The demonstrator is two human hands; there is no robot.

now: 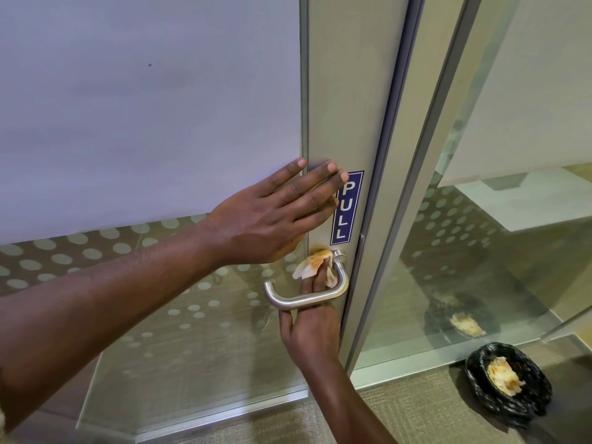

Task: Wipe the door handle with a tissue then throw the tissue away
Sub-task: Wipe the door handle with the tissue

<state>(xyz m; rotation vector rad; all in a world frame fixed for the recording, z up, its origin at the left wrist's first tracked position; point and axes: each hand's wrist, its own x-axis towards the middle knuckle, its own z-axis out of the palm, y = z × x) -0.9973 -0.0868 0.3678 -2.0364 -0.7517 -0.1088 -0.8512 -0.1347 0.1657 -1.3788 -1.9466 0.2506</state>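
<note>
A brushed-metal lever door handle [288, 299] sticks out from the grey door frame [349, 107], just below a blue PULL sticker [347, 208]. My right hand [309, 331] reaches up behind the lever, its fingers pressing a crumpled white tissue [312, 264] with orange stains against the handle's base. My left hand [275, 219] lies flat, fingers spread, on the door above the handle and holds nothing. A small bin with a black bag [509, 382] stands on the floor at lower right, with a stained tissue [504, 374] inside.
The door's glass panel [144, 107] is frosted above and dotted lower down. A fixed glass wall [496, 219] to the right reflects the bin. Carpeted floor [416, 408] runs along the bottom.
</note>
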